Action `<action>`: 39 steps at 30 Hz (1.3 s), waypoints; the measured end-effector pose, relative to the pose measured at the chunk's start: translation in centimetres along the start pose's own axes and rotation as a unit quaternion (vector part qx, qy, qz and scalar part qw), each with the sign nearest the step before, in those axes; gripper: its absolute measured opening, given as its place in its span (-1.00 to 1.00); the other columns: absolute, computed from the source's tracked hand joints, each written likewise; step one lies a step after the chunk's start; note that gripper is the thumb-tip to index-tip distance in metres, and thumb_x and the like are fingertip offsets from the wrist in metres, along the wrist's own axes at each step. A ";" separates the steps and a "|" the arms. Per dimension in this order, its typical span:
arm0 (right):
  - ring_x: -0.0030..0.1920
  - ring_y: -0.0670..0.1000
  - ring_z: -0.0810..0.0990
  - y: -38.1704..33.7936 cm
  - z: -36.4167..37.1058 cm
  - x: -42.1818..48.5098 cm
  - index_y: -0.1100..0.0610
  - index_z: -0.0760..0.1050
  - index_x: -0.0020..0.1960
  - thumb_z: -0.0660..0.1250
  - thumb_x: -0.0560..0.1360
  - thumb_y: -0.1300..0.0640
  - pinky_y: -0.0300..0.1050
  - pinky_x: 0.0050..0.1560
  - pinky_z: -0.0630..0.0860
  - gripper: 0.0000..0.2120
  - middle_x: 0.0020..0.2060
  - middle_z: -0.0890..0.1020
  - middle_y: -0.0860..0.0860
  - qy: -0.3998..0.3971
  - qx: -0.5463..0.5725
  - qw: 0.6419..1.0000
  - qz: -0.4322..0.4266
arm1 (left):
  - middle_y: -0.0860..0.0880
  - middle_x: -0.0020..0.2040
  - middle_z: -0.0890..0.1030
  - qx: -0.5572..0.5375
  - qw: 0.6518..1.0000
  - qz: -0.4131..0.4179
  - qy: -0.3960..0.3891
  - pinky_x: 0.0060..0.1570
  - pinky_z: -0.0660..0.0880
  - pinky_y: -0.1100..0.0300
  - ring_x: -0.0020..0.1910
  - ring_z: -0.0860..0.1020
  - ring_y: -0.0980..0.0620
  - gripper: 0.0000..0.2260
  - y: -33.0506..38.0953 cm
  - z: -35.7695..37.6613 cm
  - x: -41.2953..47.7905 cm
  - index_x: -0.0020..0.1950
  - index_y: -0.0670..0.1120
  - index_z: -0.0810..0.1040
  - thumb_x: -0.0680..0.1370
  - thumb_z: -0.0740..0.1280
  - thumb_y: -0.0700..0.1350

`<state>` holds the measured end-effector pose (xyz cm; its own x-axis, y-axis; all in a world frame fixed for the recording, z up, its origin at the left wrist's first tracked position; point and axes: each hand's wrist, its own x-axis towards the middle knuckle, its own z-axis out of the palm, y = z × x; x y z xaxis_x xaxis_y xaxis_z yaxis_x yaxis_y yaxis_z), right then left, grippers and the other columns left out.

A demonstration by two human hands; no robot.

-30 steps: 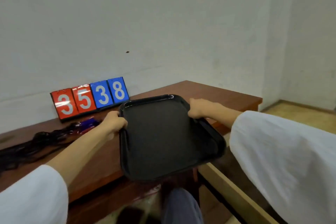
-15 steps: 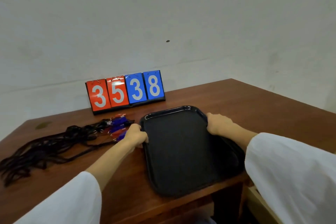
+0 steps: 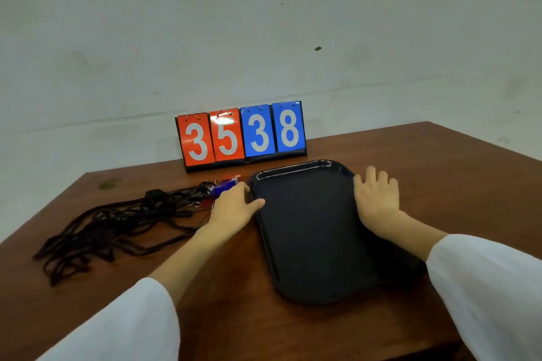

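Head view: a flip scoreboard [image 3: 242,135] at the wall reads 3 5 on red cards and 3 8 on blue. No other writing is legible. The black tray [image 3: 308,237] lies flat on the wooden table [image 3: 454,173], just in front of the scoreboard. The left hand [image 3: 234,209] rests at the tray's left rim, fingers relaxed, thumb across the rim. The right hand [image 3: 377,199] lies flat on the right rim, fingers straight and spread. A bundle of black lanyards [image 3: 117,223] lies left of the tray.
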<state>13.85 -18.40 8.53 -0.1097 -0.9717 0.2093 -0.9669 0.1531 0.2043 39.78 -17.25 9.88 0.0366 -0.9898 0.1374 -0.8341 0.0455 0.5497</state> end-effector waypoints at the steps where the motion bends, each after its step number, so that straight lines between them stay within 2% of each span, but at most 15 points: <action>1: 0.23 0.20 0.36 -0.5 -0.6 0.0 0.15 0.24 0.34 0.32 0.46 0.08 0.02 0.16 0.37 -0.49 0.29 0.29 0.18 0.011 -0.005 1.000 -0.011 | -0.02 -0.06 0.61 0.004 0.999 0.007 0.035 -0.04 0.51 0.16 -0.05 0.59 0.02 -0.74 -0.6 -0.6 -0.3 0.17 -0.09 0.50 0.54 0.33 0.00; 4: 0.26 0.17 0.37 -4.1 -2.7 -0.4 0.13 0.25 0.37 0.33 0.45 0.09 0.02 0.21 0.39 -0.46 0.30 0.33 0.17 0.002 0.101 0.994 -0.046 | 0.03 -0.11 0.57 0.015 0.990 0.016 0.140 -0.06 0.50 0.20 -0.09 0.55 0.09 -0.92 -3.8 -1.8 -1.3 0.03 -0.02 0.53 0.57 0.27 -0.12; 7: 0.18 0.10 0.44 -9.8 -4.3 -0.7 0.12 0.38 0.29 0.27 0.49 0.14 -0.03 0.14 0.44 -0.63 0.21 0.41 0.10 0.010 0.260 0.960 -0.104 | 0.07 -0.05 0.50 0.049 0.982 0.053 0.175 0.02 0.46 0.22 -0.01 0.49 0.10 -0.87 -6.3 -1.2 -1.6 0.05 -0.01 0.56 0.55 0.28 -0.16; 10: 0.00 0.01 0.51 -15.1 -5.4 -0.7 0.09 0.48 0.10 0.25 0.52 0.11 -0.13 -0.04 0.48 -0.82 0.06 0.47 0.04 0.000 0.376 0.919 -0.117 | 0.07 0.01 0.51 0.097 0.976 0.103 0.167 0.04 0.43 0.18 0.02 0.47 0.09 -0.84 -7.2 -0.2 -1.3 0.10 0.01 0.54 0.55 0.26 -0.02; 14: -0.20 -0.14 0.48 -17.6 -5.3 -0.5 0.03 0.48 -0.06 0.24 0.53 0.07 -0.32 -0.27 0.36 -0.94 -0.10 0.51 -0.04 -0.001 0.417 0.902 -0.116 | 0.09 0.03 0.52 0.162 0.966 0.122 0.161 0.10 0.31 0.14 0.08 0.46 0.08 -0.70 -6.9 0.2 -1.6 0.08 0.04 0.51 0.57 0.12 0.18; 19: -0.20 -0.15 0.55 -17.3 -5.3 -0.2 0.01 0.52 -0.09 0.22 0.54 -0.02 -0.29 -0.24 0.43 -0.84 -0.22 0.58 -0.08 -0.073 0.448 0.886 -0.096 | 0.03 0.17 0.50 0.214 0.962 0.120 0.117 0.23 0.24 0.07 0.21 0.38 0.00 -0.67 -6.6 0.0 -1.5 0.23 0.01 0.46 0.57 0.14 0.13; 24: -0.28 -0.07 0.59 -17.0 -6.3 -1.0 0.10 0.58 -0.17 0.14 0.53 -0.20 -0.23 -0.22 0.48 -0.58 -0.29 0.64 0.00 -0.110 0.458 0.876 -0.101 | 0.10 -0.08 0.53 0.068 0.966 0.114 0.222 0.01 0.31 0.16 -0.01 0.46 0.07 -0.88 -6.9 -0.2 -1.8 -0.04 0.03 0.57 0.54 0.27 0.03; 27: -0.34 -0.11 0.52 -17.2 -7.1 -1.7 0.12 0.57 -0.18 0.19 0.51 -0.18 -0.26 -0.29 0.45 -0.61 -0.34 0.58 -0.02 -0.143 0.555 0.811 -0.115 | 0.14 -0.17 0.46 -0.007 0.950 0.176 0.258 -0.10 0.36 0.28 -0.16 0.42 0.19 -0.96 -5.7 0.3 -2.2 -0.10 0.02 0.49 0.50 0.32 -0.05; 31: -0.16 -0.06 0.60 -17.1 -8.0 -2.2 0.14 0.55 -0.08 0.22 0.53 -0.04 -0.13 -0.04 0.54 -0.74 -0.19 0.64 0.03 -0.108 0.695 0.707 -0.072 | 0.21 -0.20 0.50 -0.141 0.951 0.205 0.185 -0.19 0.49 0.40 -0.21 0.52 0.29 -0.80 -4.3 -0.1 -3.3 0.07 0.13 0.36 0.54 0.32 -0.10; 33: -0.14 0.00 0.66 -16.7 -8.9 -2.2 0.14 0.50 -0.03 0.18 0.55 -0.05 -0.05 -0.03 0.58 -0.73 -0.20 0.67 0.05 -0.125 0.812 0.570 0.004 | 0.26 -0.17 0.54 -0.173 0.959 0.189 0.119 -0.11 0.50 0.43 -0.15 0.56 0.34 -0.62 -4.6 -0.5 -3.5 0.23 0.20 0.26 0.52 0.35 -0.04; 35: -0.36 0.00 0.63 -15.6 -9.9 -2.0 0.16 0.43 -0.04 0.11 0.57 -0.09 -0.06 -0.20 0.60 -0.68 -0.40 0.60 0.04 -0.152 0.892 0.425 0.021 | 0.19 -0.18 0.59 -0.130 0.970 0.166 0.119 -0.10 0.51 0.39 -0.17 0.58 0.27 -0.54 -5.0 -1.1 -3.1 0.31 0.18 0.26 0.49 0.38 -0.05; 36: -0.50 -0.05 0.51 -15.0 -10.3 -1.9 0.16 0.40 -0.08 0.08 0.58 -0.11 -0.11 -0.32 0.57 -0.66 -0.49 0.48 0.01 -0.160 0.905 0.394 0.006 | 0.12 -0.23 0.59 -0.135 0.970 0.140 0.143 -0.12 0.53 0.34 -0.21 0.58 0.22 -0.58 -5.4 -1.7 -2.8 0.28 0.13 0.31 0.50 0.38 -0.09; 37: -0.57 -0.09 0.35 -14.5 -10.6 -1.9 0.14 0.37 -0.11 0.06 0.57 -0.13 -0.18 -0.44 0.49 -0.65 -0.53 0.37 -0.03 -0.161 0.903 0.398 -0.014 | 0.06 -0.25 0.59 -0.177 0.965 0.096 0.168 -0.17 0.54 0.30 -0.25 0.57 0.19 -0.66 -5.6 -2.4 -2.3 0.22 0.08 0.38 0.50 0.37 -0.15; 38: -0.59 -0.11 0.25 -14.2 -10.8 -1.9 0.13 0.36 -0.12 0.06 0.57 -0.15 -0.24 -0.52 0.38 -0.65 -0.53 0.31 -0.05 -0.151 0.883 0.443 -0.033 | 0.03 -0.24 0.59 -0.236 0.952 0.042 0.187 -0.24 0.52 0.30 -0.26 0.57 0.15 -0.73 -5.9 -3.3 -1.8 0.16 0.04 0.43 0.51 0.35 -0.20; 39: -0.58 -0.12 0.22 -14.1 -10.9 -2.0 0.11 0.35 -0.12 0.07 0.56 -0.16 -0.27 -0.55 0.28 -0.66 -0.52 0.30 -0.07 -0.118 0.838 0.531 -0.052 | 0.01 -0.21 0.60 -0.291 0.934 -0.006 0.209 -0.30 0.49 0.31 -0.25 0.57 0.13 -0.78 -6.3 -4.3 -1.2 0.11 0.01 0.47 0.52 0.33 -0.23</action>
<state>30.20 -16.66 15.67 0.1300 -0.9850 0.1136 0.2030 -0.0857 -0.9754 47.31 -15.82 9.79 0.3566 -0.8575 0.3708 -0.3962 0.2206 0.8913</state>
